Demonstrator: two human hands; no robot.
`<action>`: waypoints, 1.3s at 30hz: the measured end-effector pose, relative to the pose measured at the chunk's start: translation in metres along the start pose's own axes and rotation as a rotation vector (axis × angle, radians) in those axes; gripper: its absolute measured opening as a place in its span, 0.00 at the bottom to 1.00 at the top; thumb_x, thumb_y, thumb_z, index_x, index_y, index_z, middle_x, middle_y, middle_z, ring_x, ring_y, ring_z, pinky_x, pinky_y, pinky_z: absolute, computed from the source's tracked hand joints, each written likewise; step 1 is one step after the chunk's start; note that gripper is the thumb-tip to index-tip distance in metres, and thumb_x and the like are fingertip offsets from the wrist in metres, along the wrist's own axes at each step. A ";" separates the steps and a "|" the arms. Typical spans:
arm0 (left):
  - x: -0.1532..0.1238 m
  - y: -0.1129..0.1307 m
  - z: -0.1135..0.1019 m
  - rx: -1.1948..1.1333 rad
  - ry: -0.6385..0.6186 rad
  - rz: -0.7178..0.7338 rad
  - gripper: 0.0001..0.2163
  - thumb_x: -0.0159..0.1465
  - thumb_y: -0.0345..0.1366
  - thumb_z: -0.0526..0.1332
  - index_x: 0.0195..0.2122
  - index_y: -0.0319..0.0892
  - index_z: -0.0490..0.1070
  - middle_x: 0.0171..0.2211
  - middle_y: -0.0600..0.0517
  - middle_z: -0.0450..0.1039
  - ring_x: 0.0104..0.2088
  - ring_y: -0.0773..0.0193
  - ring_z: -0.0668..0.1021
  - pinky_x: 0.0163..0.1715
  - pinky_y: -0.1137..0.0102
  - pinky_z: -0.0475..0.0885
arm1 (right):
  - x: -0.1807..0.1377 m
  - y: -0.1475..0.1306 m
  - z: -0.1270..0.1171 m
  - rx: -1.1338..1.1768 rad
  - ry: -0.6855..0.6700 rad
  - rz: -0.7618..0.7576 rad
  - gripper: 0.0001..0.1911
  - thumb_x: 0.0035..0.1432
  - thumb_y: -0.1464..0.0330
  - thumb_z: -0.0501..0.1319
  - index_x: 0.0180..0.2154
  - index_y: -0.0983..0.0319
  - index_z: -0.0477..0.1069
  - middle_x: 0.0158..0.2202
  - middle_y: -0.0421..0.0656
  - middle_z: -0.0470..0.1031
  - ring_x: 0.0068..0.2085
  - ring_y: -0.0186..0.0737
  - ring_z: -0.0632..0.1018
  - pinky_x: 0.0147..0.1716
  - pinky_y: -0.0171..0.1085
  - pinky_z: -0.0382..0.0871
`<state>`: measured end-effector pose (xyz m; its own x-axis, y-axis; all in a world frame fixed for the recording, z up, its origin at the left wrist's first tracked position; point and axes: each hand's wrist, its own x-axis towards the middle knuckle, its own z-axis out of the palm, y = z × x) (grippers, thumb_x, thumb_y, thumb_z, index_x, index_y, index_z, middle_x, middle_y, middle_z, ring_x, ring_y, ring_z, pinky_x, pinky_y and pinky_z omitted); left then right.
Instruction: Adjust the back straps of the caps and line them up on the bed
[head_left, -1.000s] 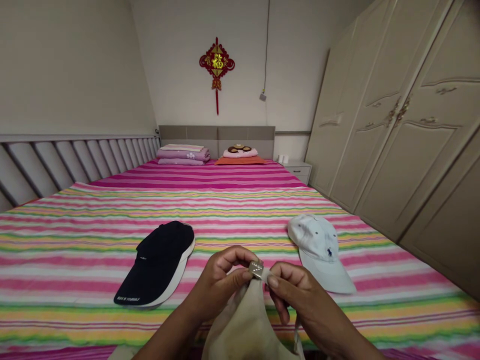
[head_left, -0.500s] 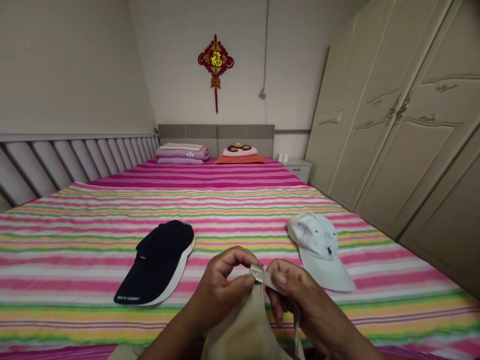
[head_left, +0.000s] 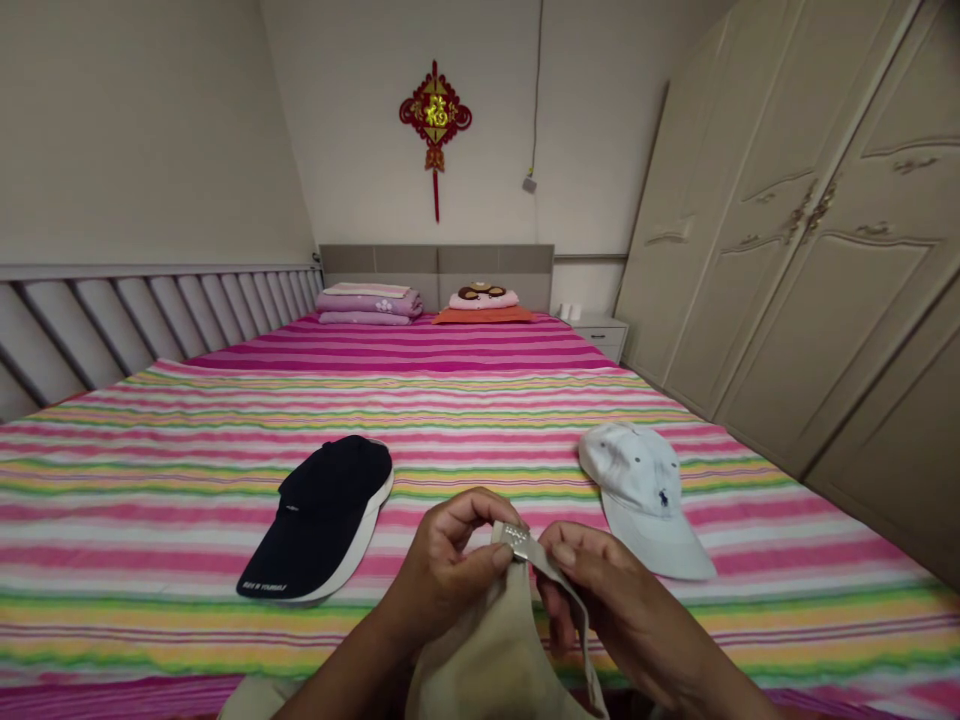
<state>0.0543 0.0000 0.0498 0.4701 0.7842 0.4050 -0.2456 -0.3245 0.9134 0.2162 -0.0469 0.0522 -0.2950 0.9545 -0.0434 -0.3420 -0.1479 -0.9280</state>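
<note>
At the bottom centre, a beige cap (head_left: 487,655) hangs from my hands with its back opening towards me. My left hand (head_left: 454,565) is closed, pinching the cap's metal buckle (head_left: 515,541) between thumb and forefinger. From the buckle a thin beige strap (head_left: 561,574) runs to the right and curves down to the cap's edge. My right hand (head_left: 600,585) is closed on this strap, with the thumb on top. A navy cap (head_left: 319,525) with a white brim edge lies to the left. On the right rests a white cap (head_left: 649,500) with a small dark logo.
The caps lie on a bed with a striped sheet (head_left: 172,480). Folded purple bedding (head_left: 371,303) and a pink pillow (head_left: 484,298) are by the headboard (head_left: 495,263). A railing (head_left: 150,320) borders the left; a wardrobe (head_left: 795,230) stands on the right.
The strap's short end now shows left of the buckle, and the strap bows in a wider loop towards my right hand. The view has shifted slightly; the other two caps stay put.
</note>
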 end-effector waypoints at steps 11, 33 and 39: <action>0.001 -0.003 -0.004 0.049 -0.110 0.036 0.08 0.51 0.33 0.64 0.33 0.40 0.73 0.31 0.50 0.71 0.34 0.63 0.72 0.42 0.65 0.62 | 0.002 -0.004 0.001 -0.013 0.025 0.004 0.15 0.47 0.60 0.63 0.22 0.65 0.65 0.14 0.36 0.67 0.11 0.24 0.62 0.11 0.25 0.53; -0.004 0.002 -0.006 0.106 -0.194 -0.029 0.08 0.50 0.32 0.65 0.33 0.39 0.73 0.31 0.49 0.70 0.33 0.63 0.71 0.35 0.69 0.64 | -0.002 -0.013 0.001 -0.279 0.027 0.028 0.11 0.43 0.64 0.62 0.20 0.63 0.63 0.11 0.29 0.57 0.11 0.22 0.55 0.10 0.26 0.47; -0.007 -0.002 -0.003 -0.192 -0.166 -0.261 0.13 0.49 0.40 0.65 0.34 0.41 0.72 0.33 0.50 0.70 0.31 0.67 0.70 0.29 0.73 0.62 | -0.002 -0.006 -0.002 -0.139 -0.001 0.013 0.12 0.44 0.62 0.62 0.21 0.62 0.62 0.09 0.29 0.57 0.11 0.23 0.55 0.10 0.26 0.46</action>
<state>0.0491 -0.0028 0.0451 0.6656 0.7257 0.1744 -0.2462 -0.0071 0.9692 0.2202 -0.0477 0.0570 -0.2993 0.9525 -0.0556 -0.2112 -0.1229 -0.9697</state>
